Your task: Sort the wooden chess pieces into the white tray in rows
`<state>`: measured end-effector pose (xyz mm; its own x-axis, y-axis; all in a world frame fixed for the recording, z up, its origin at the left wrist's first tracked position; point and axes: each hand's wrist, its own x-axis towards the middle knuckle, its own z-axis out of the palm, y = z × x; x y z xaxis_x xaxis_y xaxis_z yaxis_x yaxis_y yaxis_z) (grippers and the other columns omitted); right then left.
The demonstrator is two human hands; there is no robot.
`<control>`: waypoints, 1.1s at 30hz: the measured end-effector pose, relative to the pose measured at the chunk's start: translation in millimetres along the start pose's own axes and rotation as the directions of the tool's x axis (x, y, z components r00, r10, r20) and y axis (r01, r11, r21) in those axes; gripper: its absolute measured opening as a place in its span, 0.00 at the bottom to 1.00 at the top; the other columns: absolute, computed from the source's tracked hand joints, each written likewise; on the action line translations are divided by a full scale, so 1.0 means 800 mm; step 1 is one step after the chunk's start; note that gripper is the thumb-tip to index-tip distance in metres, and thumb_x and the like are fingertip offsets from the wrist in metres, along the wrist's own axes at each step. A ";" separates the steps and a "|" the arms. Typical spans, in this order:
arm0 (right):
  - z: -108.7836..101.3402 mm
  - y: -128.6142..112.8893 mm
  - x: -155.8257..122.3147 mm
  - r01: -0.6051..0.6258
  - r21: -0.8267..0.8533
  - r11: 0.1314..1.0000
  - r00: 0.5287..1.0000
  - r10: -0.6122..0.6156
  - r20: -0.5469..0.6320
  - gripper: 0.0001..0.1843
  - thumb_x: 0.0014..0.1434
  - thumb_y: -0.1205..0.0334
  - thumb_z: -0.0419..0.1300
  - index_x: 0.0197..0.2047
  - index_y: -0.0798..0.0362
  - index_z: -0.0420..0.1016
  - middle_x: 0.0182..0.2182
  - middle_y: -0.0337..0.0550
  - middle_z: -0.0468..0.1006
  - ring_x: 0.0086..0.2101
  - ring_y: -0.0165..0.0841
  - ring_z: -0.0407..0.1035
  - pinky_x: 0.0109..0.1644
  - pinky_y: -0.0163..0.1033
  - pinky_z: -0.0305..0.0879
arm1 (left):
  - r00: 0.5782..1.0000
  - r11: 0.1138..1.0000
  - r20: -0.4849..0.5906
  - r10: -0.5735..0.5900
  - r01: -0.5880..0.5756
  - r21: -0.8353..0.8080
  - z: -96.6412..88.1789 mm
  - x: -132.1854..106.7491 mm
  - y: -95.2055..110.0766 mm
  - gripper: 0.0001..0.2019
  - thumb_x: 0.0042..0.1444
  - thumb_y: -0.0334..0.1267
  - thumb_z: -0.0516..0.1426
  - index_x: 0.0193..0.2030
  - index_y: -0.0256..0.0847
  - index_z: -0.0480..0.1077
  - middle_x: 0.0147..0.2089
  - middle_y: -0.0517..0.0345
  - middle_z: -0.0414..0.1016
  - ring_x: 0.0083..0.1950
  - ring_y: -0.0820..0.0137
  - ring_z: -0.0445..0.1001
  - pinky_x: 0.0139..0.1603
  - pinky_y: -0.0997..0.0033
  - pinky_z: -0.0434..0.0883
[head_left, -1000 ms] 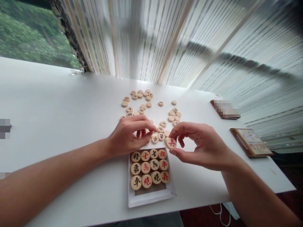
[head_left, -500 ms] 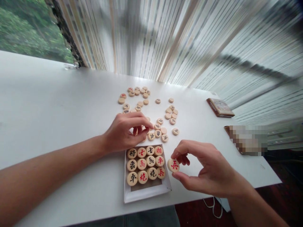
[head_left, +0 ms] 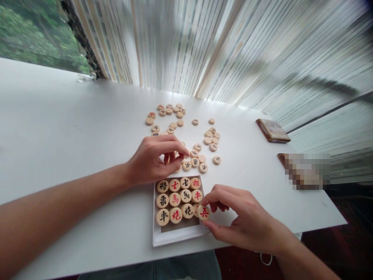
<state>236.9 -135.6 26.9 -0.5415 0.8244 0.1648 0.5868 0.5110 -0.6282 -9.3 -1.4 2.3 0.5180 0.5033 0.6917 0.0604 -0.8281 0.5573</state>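
Between the thumb and fingers of my right hand is a round wooden Chinese chess piece with a red character, held tilted over the right wall of a shallow white box. It partly covers the piece at the right end of the box's nearest row. Rows of pieces with red and black characters, such as the black-marked one, lie face up in the box. Just beyond it, my left hand has thumb and index finger drawn together among loose pieces; whatever they pinch is hidden.
More loose chess pieces lie scattered on the white table beyond the box, some face down. Two flat boxes rest on the right. A striped curtain hangs along the far edge, beside a window.
My right hand has carried the red-marked chess piece left, from beside the box to over its right wall. My left hand has stayed nearly in place.
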 end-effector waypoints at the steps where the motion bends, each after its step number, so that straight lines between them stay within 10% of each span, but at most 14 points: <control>1: 0.001 0.000 0.000 0.006 -0.008 1.000 1.000 -0.006 0.003 0.08 0.62 0.67 0.67 0.45 0.52 0.75 0.31 0.37 0.77 0.29 0.29 0.70 0.32 0.33 0.66 | 1.000 1.000 -0.001 -0.001 0.001 0.000 0.000 0.000 0.000 0.09 0.59 0.24 0.62 0.40 0.39 0.83 0.37 0.55 0.83 0.28 0.77 0.75 0.29 0.80 0.73; 33: 0.012 0.000 -0.006 0.005 -0.046 0.999 0.999 -0.007 -0.040 0.05 0.65 0.68 0.66 0.45 0.52 0.75 0.31 0.36 0.77 0.30 0.28 0.70 0.34 0.32 0.65 | 1.000 0.999 0.009 0.026 -0.027 0.024 0.000 -0.001 -0.001 0.09 0.59 0.22 0.61 0.40 0.36 0.82 0.36 0.54 0.82 0.28 0.77 0.76 0.28 0.78 0.73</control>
<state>233.5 -141.6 18.6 -0.5214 0.8297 0.1993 0.6109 0.5261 -0.5916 -9.7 -1.1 1.2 0.5274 0.4788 0.7019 0.0666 -0.8468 0.5277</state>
